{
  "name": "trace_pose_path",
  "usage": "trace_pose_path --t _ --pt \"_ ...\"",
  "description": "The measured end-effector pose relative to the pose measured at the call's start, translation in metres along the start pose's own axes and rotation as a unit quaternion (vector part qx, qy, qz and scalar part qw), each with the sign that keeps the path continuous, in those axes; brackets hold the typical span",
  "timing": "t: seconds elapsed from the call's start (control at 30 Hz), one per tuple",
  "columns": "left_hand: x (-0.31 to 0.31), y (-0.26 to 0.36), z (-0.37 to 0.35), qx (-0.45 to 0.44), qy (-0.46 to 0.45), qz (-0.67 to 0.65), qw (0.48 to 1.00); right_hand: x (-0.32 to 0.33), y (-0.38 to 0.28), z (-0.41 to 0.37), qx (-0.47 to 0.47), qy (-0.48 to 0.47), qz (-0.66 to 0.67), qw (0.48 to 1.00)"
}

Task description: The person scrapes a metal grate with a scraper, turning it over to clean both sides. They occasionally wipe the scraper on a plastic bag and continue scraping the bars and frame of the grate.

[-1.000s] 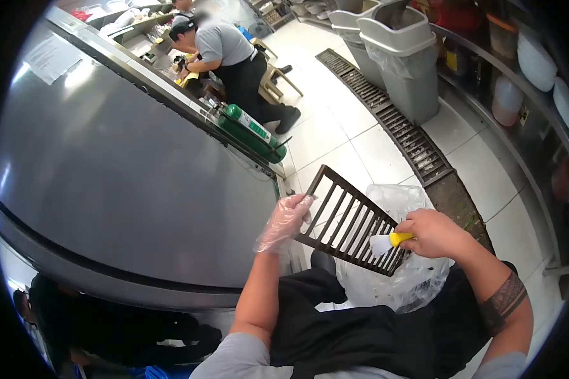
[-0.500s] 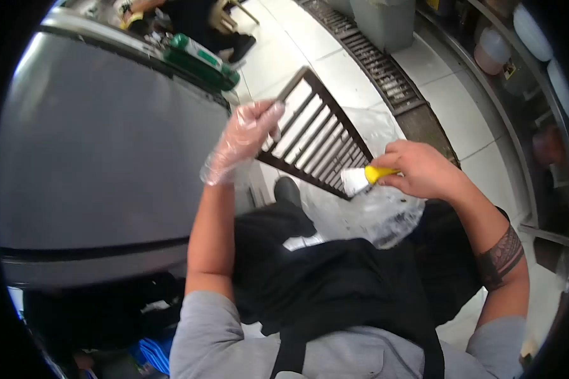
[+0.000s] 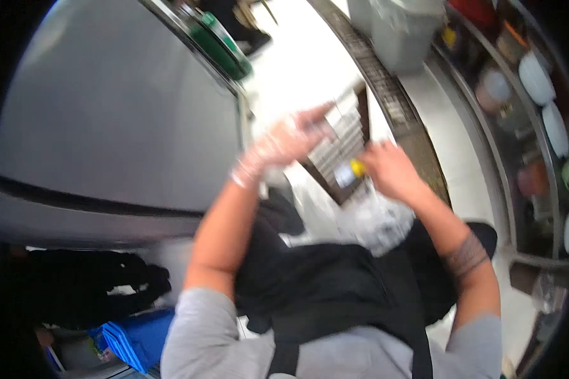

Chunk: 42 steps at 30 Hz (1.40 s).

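Blurred by motion, my left hand (image 3: 291,139) wears a clear plastic glove and has its fingers around the left edge of a dark slotted metal grate (image 3: 364,114). The grate stands tilted between my hands, its lower corner above clear plastic sheeting (image 3: 376,221). In my bare right hand (image 3: 391,169) is a scraper with a yellow handle (image 3: 358,168). Its pale blade lies over the lower part of the grate, and whether it touches the bars is unclear.
A large grey metal surface (image 3: 120,114) fills the left. A green object (image 3: 218,47) lies beyond it. A floor drain (image 3: 392,95) runs past a grey bin (image 3: 401,38). Shelves (image 3: 509,170) with containers line the right. Blue plastic items (image 3: 139,338) are at lower left.
The view has shifted and blurred. The grate has turned, showing its bars more narrowly. My left hand has moved right, closer to my right hand, which has shifted slightly left with the scraper.
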State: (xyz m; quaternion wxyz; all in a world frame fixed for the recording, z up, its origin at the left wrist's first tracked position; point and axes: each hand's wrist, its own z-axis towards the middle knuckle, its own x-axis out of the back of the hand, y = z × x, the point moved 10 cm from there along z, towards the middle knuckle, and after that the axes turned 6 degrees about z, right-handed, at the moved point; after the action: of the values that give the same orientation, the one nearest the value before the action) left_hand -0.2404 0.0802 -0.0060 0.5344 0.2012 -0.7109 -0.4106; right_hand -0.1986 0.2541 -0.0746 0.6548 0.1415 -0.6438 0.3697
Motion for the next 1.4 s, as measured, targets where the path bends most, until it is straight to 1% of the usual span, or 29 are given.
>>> trace_pose_path --t 0.03,0.07,0.1,0.13,0.17,0.2,0.27,0.33,0.37,0.43,0.47,0.53,0.6,0.67,0.77,0.83,0.87,0.93,1.1,1.17,1.33,1.4 --pt "0.001 0.001 0.000 -0.019 0.003 0.092 0.996 -0.011 0.009 0.001 -0.015 -0.020 -0.001 1.000" --pt "0.000 0.002 0.003 -0.048 -0.002 0.158 0.986 -0.009 0.007 0.003 0.001 0.009 0.000 1.000" --pt "-0.002 0.006 0.002 -0.077 -0.003 0.135 0.988 -0.005 0.006 0.004 -0.002 -0.007 0.033 0.999" --pt "-0.008 0.013 0.003 -0.081 -0.028 0.078 0.993 -0.003 0.007 0.004 -0.032 -0.044 0.032 0.998" --pt "-0.006 0.036 -0.001 -0.099 -0.063 0.042 0.992 -0.004 -0.001 0.009 -0.004 -0.049 0.044 0.998" --pt "-0.005 0.039 -0.003 -0.093 -0.034 0.058 0.993 -0.003 0.007 -0.004 -0.002 -0.068 0.054 0.996" --pt "-0.013 0.026 0.003 -0.017 -0.069 -0.064 0.995 0.004 0.003 -0.012 0.009 -0.072 0.047 0.996" --pt "-0.007 0.029 0.005 -0.025 -0.065 -0.151 0.986 0.009 -0.006 -0.018 0.024 -0.077 0.062 0.995" --pt "-0.007 0.024 0.008 -0.019 -0.073 -0.174 0.982 0.012 -0.008 -0.022 0.023 -0.085 0.062 0.994" --pt "-0.011 0.012 0.014 -0.017 -0.094 -0.266 0.959 0.006 -0.008 -0.033 0.023 -0.113 0.052 0.992" --pt "-0.013 0.004 0.019 -0.018 -0.100 -0.304 0.947 0.009 -0.006 -0.035 0.031 -0.109 0.046 0.992" --pt "-0.017 -0.003 0.021 0.007 -0.094 -0.370 0.924 0.002 -0.006 -0.044 0.032 -0.142 0.050 0.988" --pt "-0.020 -0.014 0.028 0.048 -0.083 -0.372 0.923 0.004 -0.004 -0.046 0.044 -0.141 0.053 0.988" --pt "-0.019 -0.017 0.033 0.062 -0.085 -0.353 0.930 -0.003 0.001 -0.051 0.018 -0.202 0.040 0.978" --pt "-0.013 -0.002 0.036 0.059 -0.085 -0.326 0.940 -0.008 0.002 -0.049 0.018 -0.200 0.024 0.979" --pt "-0.014 0.006 0.034 0.033 -0.086 -0.262 0.961 -0.011 0.005 -0.057 0.005 -0.216 0.018 0.976" --pt "-0.012 0.010 0.033 0.023 -0.090 -0.255 0.962 -0.011 0.004 -0.056 0.003 -0.227 0.026 0.974" --pt "-0.009 0.012 0.030 0.038 -0.086 -0.241 0.966 -0.014 0.005 -0.056 -0.005 -0.243 0.036 0.969" --pt "-0.005 0.025 0.027 0.044 -0.065 -0.234 0.969 -0.013 0.008 -0.059 -0.010 -0.243 0.034 0.969" --pt "-0.001 0.030 0.028 0.062 -0.047 -0.163 0.984 -0.012 0.009 -0.059 -0.017 -0.245 0.034 0.969" --pt "-0.008 0.027 0.028 0.087 -0.017 -0.158 0.983 -0.012 0.013 -0.064 -0.010 -0.236 0.038 0.971" --pt "0.000 0.025 0.020 0.094 0.009 -0.166 0.982 -0.006 0.015 -0.066 -0.008 -0.226 0.040 0.973"
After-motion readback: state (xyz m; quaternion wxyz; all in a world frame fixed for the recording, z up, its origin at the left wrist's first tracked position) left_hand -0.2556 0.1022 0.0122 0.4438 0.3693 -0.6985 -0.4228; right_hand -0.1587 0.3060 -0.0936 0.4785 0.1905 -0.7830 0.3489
